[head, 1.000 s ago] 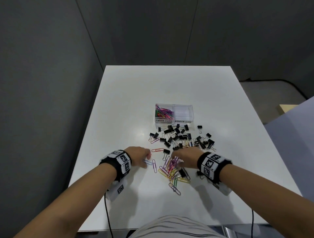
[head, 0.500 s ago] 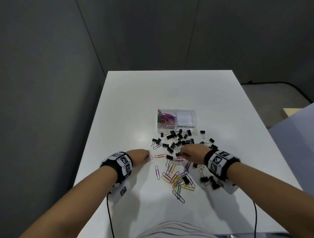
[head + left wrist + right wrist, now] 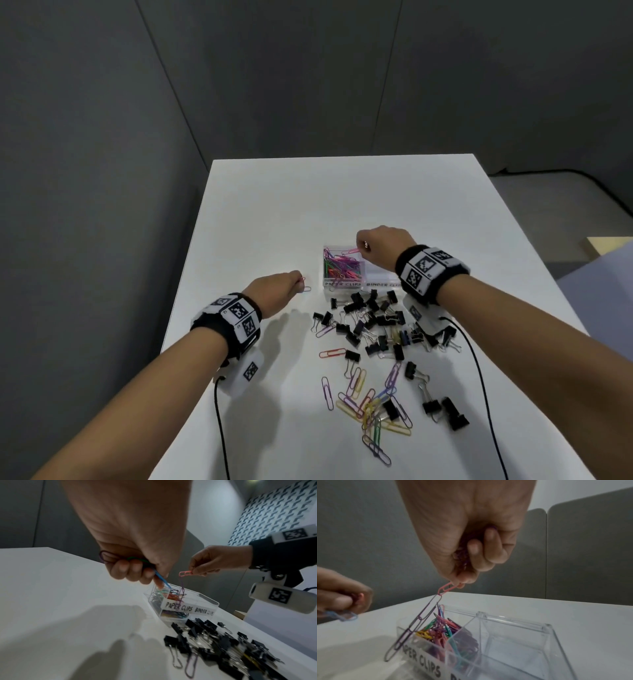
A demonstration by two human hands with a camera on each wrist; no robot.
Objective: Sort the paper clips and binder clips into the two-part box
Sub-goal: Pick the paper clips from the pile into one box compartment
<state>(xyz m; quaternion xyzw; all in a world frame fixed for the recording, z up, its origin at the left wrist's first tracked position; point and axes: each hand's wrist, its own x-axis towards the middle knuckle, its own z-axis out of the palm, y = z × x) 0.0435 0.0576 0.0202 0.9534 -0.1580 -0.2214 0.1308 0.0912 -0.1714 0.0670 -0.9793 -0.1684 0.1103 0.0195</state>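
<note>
The clear two-part box (image 3: 376, 275) (image 3: 208, 601) (image 3: 544, 627) stands mid-table; its left part, labelled PAPER CLIPS, holds coloured paper clips (image 3: 342, 265) (image 3: 443, 628), and its right part looks empty. My right hand (image 3: 378, 245) (image 3: 467, 555) hovers over the left part, pinching a pink paper clip (image 3: 186, 573) (image 3: 447, 588) with a purple clip (image 3: 412, 626) hanging from it; more clips sit in its palm. My left hand (image 3: 279, 287) (image 3: 132, 566), left of the box, grips a few paper clips (image 3: 106, 557). Black binder clips (image 3: 370, 322) (image 3: 214, 642) lie in front of the box.
Loose coloured paper clips (image 3: 368, 401) and a few binder clips (image 3: 442, 407) lie nearer to me on the white table (image 3: 274, 212). Wrist-camera cables (image 3: 479, 377) trail across the table. Grey partition walls stand behind and left.
Both hands lifted from the loose pile and moved away from me: the right one now hangs over the box's paper-clip part, the left one reached its left side.
</note>
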